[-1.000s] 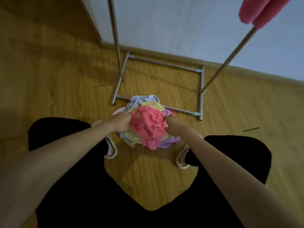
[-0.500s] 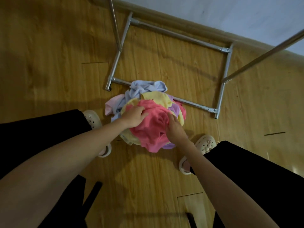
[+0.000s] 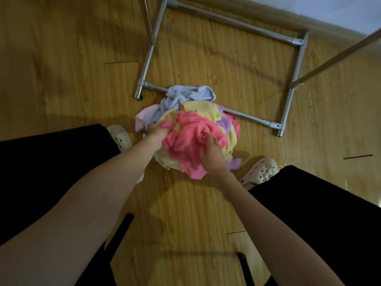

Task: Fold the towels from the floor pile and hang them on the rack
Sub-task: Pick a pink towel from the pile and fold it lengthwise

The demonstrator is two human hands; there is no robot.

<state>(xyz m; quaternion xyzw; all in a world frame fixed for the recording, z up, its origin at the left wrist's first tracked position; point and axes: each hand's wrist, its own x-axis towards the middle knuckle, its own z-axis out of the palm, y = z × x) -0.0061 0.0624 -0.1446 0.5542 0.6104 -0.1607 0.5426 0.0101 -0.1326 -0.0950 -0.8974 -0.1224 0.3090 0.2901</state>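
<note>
Both hands in the towel pile on the floor, at the pink towel on top.

The left hand (image 3: 157,132) has its grip clenched on a bunched edge of the pink towel (image 3: 185,145); the right hand (image 3: 212,154) rests on the same towel, fingers seemingly pinching a fold, though the cloth hides the fingertips. The pile lies on the wooden floor (image 3: 61,69) between two pale clogs, with a yellow towel (image 3: 203,109) and blue towel (image 3: 185,96) beneath, touching the near bottom bar of the metal rack (image 3: 296,41).
</note>
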